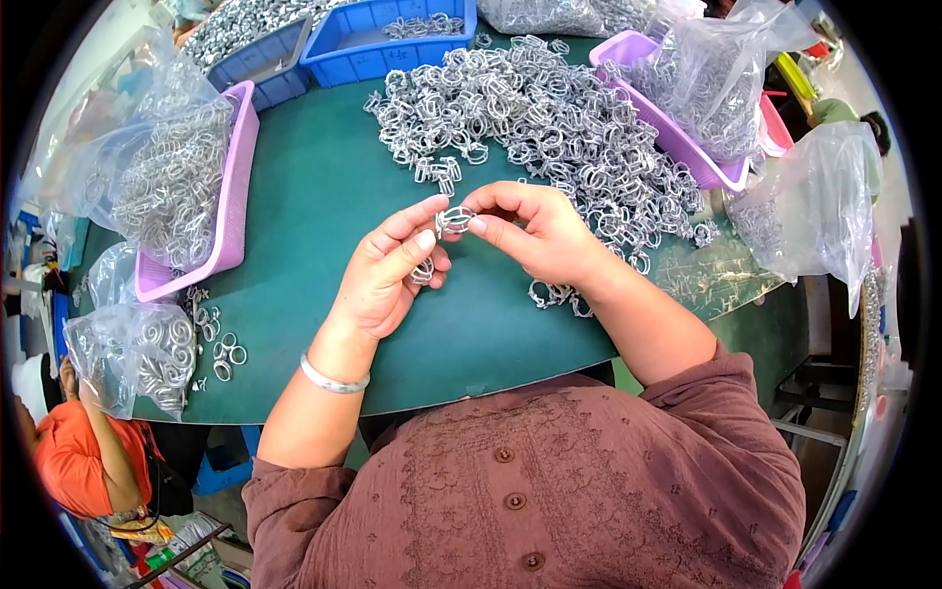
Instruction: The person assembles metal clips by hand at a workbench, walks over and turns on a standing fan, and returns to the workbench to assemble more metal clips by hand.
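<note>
Latticed metal ring [455, 221], gripped just above the frame's centre by the half-curled left hand [381, 270], in which a second ring [422, 271] is also held, and by the thumb-and-finger pinch of the right hand [535, 231], is judged light, stiff and smooth, best taken by its rim.

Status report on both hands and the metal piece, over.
Left hand, right hand: both gripping one metal piece above green table. Second piece: lower in left hand. Pile of similar pieces: just beyond right hand.

Bright light, curved edges, black corners
</note>
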A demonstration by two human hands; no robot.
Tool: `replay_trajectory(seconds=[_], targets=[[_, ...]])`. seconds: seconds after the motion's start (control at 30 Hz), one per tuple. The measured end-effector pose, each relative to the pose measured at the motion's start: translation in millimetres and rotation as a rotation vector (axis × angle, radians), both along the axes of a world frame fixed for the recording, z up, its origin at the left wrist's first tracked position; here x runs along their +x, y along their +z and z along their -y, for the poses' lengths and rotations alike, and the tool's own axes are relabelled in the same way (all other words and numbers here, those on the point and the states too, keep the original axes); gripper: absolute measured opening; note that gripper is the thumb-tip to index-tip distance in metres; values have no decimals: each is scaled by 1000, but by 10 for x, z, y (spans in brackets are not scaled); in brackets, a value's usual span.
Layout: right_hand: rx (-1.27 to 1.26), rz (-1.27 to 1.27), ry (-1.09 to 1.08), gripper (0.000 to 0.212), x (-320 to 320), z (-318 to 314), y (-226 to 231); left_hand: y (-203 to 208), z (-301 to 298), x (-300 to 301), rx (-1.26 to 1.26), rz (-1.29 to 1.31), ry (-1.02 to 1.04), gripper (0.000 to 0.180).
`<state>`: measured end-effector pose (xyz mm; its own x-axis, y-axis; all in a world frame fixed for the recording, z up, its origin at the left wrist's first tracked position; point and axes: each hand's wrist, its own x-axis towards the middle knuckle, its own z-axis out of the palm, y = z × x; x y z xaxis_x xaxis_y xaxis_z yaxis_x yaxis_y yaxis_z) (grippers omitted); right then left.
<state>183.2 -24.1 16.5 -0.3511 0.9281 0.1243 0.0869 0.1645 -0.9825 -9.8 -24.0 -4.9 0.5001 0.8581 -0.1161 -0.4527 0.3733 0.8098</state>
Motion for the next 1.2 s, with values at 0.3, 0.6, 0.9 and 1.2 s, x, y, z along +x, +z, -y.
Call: replay_trajectory(seconds=[0.3, 0.6, 0.9, 1.2], targets=[[142, 141, -3, 15, 17, 0, 23, -13, 0, -6, -17, -83, 5, 27], [265, 66, -25, 21, -4, -25, -32, 8, 36, 56, 196, -249, 136, 28], [276, 75, -27, 21, -8, -7, 3, -7, 38, 62, 252, -255, 160, 30], [331, 257, -88, 19, 86, -122, -34, -54, -54, -71, -73, 143, -3, 26]])
